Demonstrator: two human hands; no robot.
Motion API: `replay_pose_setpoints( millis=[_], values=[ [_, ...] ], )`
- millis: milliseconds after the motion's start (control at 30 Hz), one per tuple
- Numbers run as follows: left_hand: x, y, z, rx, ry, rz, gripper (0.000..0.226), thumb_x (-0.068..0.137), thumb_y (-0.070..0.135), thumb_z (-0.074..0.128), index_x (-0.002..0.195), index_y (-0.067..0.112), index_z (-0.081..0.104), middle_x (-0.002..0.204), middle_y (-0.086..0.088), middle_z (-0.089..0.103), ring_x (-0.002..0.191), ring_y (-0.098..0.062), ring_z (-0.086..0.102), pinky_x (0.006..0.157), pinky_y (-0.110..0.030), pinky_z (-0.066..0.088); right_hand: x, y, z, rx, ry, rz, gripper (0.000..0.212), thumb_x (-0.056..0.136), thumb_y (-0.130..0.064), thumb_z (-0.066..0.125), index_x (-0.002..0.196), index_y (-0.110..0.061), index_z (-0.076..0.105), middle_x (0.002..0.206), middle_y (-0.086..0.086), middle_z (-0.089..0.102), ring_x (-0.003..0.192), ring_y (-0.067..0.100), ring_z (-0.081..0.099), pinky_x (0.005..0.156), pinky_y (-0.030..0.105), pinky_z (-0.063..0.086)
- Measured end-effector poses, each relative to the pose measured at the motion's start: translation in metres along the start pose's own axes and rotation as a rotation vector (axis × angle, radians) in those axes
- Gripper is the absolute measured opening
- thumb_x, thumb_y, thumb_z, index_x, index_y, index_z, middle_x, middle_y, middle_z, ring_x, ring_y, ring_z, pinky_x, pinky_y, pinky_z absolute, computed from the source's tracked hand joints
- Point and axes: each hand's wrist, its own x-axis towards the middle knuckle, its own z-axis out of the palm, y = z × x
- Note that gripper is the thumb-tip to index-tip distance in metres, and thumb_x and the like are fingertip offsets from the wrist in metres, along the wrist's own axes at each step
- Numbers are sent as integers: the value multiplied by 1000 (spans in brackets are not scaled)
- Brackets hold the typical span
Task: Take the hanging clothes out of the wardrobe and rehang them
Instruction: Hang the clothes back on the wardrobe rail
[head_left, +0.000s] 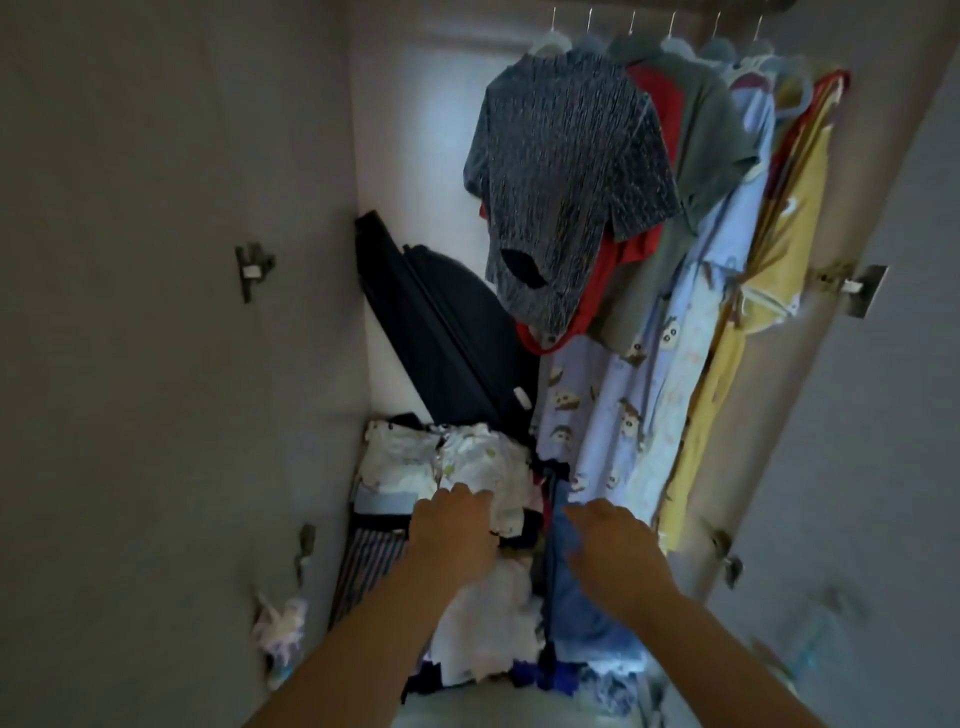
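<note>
Reached low into the wardrobe (156, 260) with both hands. Laid the left hand (457, 525) flat, fingers straight, on the white folded clothes (467, 457) heaped on the wardrobe floor, gripping nothing. Held the right hand (613, 545) just beside it over a blue garment (582, 613), fingers loosely bent and released, nothing in them.

Found the hanging clothes well above both hands at the upper right, on pale hangers (545, 44): foremost a dark speckled shirt (566, 171), behind it a red top (628, 254), then a grey-green shirt (711, 150), a light blue printed gown (623, 405) with its hem near the right hand, and a yellow garment (789, 218) close against the right-hand door (883, 415).

Noted a dark suitcase (447, 312) leaning tilted against the back wall, between the heap and the hanging row. Noted striped cloth (363, 561) at the heap's left edge, a crumpled pale bundle (283, 634) low on the left, and a metal hinge (252, 267) on the left panel.
</note>
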Motion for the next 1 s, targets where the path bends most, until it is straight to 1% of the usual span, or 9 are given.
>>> replay_pose_setpoints(
  millis=[100,133,200,267,333,433,567,733,1000],
  values=[
    [-55,-10,15,-31,-23,11,39,95,33,46,132,19,44,127,-5,50,114,-23,50,94,-34,42,-47,-26,21,129,28,41,23,63,-8,65,86,-11,70,79,10,68,66,28,67,54,36,54],
    [-75,-13,20,-47,-39,20,37,95,33,46,129,19,45,125,-4,52,113,-22,51,94,-33,42,-62,-37,27,165,28,50,25,69,-8,62,93,-11,69,86,11,68,73,31,67,60,39,55],
    [-117,-20,29,-65,-87,15,37,95,34,47,129,20,43,124,-5,51,113,-23,50,94,-33,41,-97,-62,36,105,-112,78,37,88,-18,51,125,-18,53,119,7,57,106,27,57,88,34,46],
    [-156,-28,39,-67,-136,-4,40,96,30,45,134,20,39,129,-6,47,116,-24,47,97,-35,39,-129,-80,44,96,-166,69,45,93,-26,46,137,-25,38,132,0,46,118,20,47,96,26,37],
    [-200,-39,48,-75,-197,-40,44,97,28,43,139,19,33,136,-6,43,121,-25,43,101,-36,36,-160,-107,46,74,-220,47,48,93,-28,47,140,-26,34,135,-2,43,122,17,43,101,26,33],
    [-261,-58,55,-35,-217,-64,51,96,37,45,141,21,30,137,-4,42,122,-24,43,101,-36,34,-200,-143,49,41,-319,-12,51,94,-31,46,142,-25,30,137,-2,40,125,17,39,105,27,30],
    [-343,-84,62,-81,-195,-186,49,93,39,48,139,23,35,137,-1,44,124,-21,42,103,-34,33,-243,-185,52,51,-394,-154,51,96,-31,43,144,-25,28,138,-1,38,124,18,38,104,28,30],
    [-446,-105,67,-82,-145,-461,50,92,42,51,137,24,38,135,0,47,121,-20,47,102,-34,34,-284,-236,53,73,-445,-373,50,96,-25,41,144,-23,29,137,-1,39,124,17,38,103,28,31],
    [-617,-103,60,-111,-118,-931,54,93,43,49,141,27,32,138,1,43,125,-20,43,103,-33,34,-364,-331,50,181,-418,-773,49,95,-31,46,142,-26,32,137,-4,43,123,14,41,103,25,31]
  ],
)
